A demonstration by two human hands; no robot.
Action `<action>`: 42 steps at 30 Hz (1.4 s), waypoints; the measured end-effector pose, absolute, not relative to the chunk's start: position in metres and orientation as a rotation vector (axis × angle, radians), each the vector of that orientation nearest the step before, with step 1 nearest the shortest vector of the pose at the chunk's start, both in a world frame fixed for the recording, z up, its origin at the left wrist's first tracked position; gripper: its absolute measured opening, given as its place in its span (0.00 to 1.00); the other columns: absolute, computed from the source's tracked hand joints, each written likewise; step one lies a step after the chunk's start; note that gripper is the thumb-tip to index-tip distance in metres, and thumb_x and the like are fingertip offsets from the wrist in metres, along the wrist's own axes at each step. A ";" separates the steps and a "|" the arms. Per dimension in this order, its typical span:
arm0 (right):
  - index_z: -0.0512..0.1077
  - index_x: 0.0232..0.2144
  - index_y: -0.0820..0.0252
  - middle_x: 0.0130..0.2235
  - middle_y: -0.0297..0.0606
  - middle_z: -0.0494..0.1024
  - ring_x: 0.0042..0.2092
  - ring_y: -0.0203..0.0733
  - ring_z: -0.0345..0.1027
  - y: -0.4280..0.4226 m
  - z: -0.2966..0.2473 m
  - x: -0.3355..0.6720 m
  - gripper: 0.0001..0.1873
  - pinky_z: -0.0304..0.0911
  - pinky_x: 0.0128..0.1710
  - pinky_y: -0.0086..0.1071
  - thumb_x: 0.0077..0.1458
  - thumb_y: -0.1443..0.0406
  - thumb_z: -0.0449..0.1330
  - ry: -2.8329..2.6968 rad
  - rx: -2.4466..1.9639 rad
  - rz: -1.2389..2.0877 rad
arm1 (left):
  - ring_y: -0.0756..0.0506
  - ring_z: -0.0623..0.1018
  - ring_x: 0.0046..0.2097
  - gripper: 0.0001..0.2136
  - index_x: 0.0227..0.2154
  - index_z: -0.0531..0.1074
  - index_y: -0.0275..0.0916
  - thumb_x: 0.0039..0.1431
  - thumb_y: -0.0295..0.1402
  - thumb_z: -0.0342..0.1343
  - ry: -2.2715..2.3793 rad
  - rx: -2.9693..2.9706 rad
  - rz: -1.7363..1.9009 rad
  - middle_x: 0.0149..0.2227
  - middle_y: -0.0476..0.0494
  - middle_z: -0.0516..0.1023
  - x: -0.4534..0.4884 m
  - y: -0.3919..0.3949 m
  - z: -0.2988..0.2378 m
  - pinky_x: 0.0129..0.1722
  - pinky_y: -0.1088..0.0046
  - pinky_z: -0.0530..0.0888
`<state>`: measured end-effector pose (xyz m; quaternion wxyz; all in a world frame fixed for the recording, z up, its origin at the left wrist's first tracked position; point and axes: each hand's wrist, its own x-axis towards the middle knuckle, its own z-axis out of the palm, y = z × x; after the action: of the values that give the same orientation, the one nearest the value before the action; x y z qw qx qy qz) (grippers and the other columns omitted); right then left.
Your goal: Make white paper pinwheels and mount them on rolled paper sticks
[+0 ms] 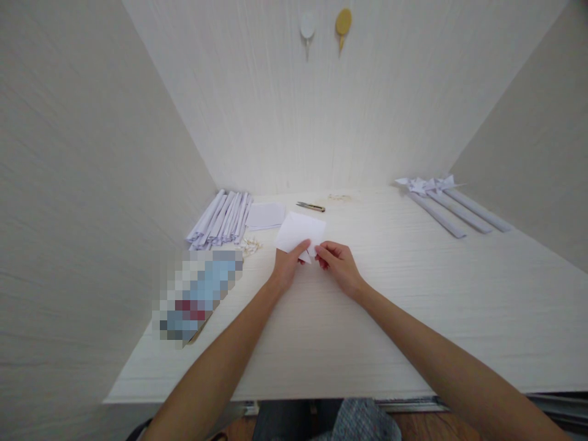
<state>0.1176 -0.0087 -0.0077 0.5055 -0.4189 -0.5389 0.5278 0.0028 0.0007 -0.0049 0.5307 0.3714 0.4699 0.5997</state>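
A square sheet of white paper [301, 231] is held just above the middle of the table, its near edge split into flaps. My left hand [289, 264] is closed on it, the thumb pressed flat on top near the lower edge. At the near right corner, my right hand [337, 263] pinches a paper flap between thumb and fingertips. Beyond the sheet lie thread snips [311, 206] with a brass-coloured handle. A small stack of white paper sheets [265, 216] rests to the left of the held one.
Rolled paper sticks [220, 219] are piled at the back left, with small pins [250, 246] before them. A blurred blue packet [206, 294] lies at left. Three finished paper pinwheels [441, 199] lie at back right. Walls enclose three sides; two hooks [343, 23] hang behind.
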 end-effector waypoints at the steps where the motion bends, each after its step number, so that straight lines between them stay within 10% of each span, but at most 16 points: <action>1: 0.65 0.15 0.60 0.14 0.27 0.61 0.18 0.30 0.51 -0.009 -0.007 0.118 0.13 0.47 0.19 0.27 0.43 0.58 0.56 -1.298 -1.003 1.278 | 0.53 0.67 0.21 0.11 0.23 0.70 0.35 0.33 0.34 0.61 1.123 0.886 1.433 0.21 0.51 0.70 0.003 0.001 -0.005 0.16 0.79 0.60; 42: 0.65 0.18 0.60 0.18 0.27 0.62 0.21 0.29 0.50 -0.009 -0.008 0.118 0.06 0.44 0.21 0.27 0.38 0.64 0.58 -1.439 -0.958 1.308 | 0.55 0.66 0.19 0.10 0.23 0.68 0.35 0.33 0.30 0.60 1.107 0.818 1.505 0.19 0.53 0.69 0.003 0.000 -0.001 0.15 0.81 0.59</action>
<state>0.1179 -0.0087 -0.0084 0.4677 -0.3905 -0.5868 0.5333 0.0034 -0.0003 -0.0011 0.5236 0.3417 0.4624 0.6288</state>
